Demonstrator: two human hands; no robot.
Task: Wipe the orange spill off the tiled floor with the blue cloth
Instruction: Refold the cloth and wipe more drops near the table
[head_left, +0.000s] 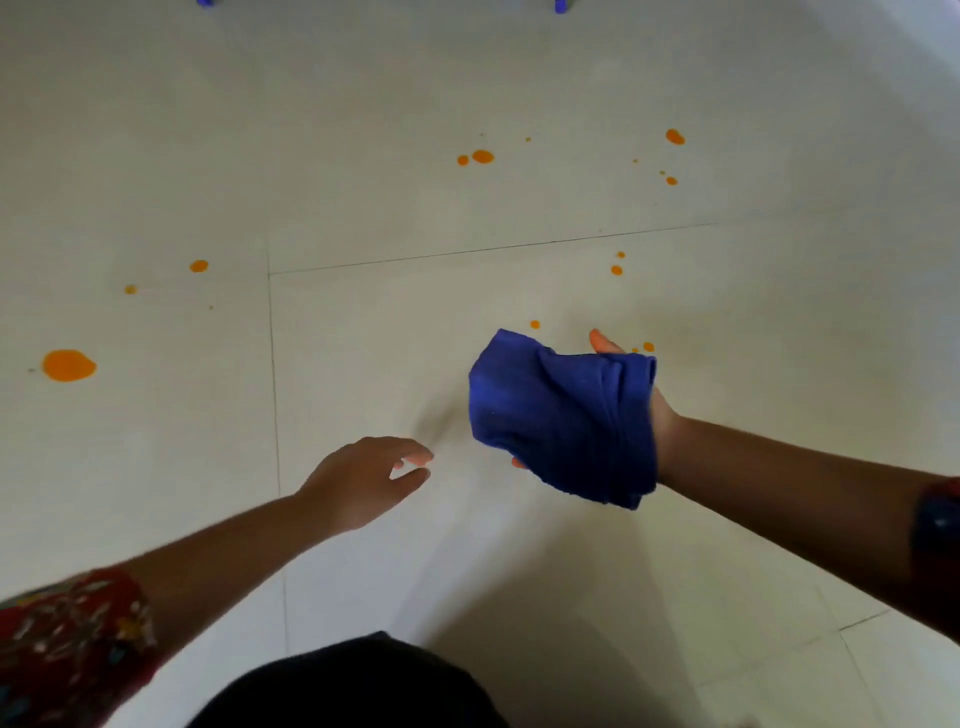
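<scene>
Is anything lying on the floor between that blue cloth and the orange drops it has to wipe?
Nothing visible does. The right hand holds the blue cloth over bare tiled floor; the nearest orange drops lie just beyond it, only tile between. The left hand is off to one side, out of the path.

No text, label, brand, number or sign can be read here. The blue cloth (561, 415) shows only plain fabric. The red sleeve (67, 639) on the left arm carries a coloured pattern, but it is too blurred to tell any letters in it. The dark band (937, 519) on the right arm is blurred as well.
</scene>
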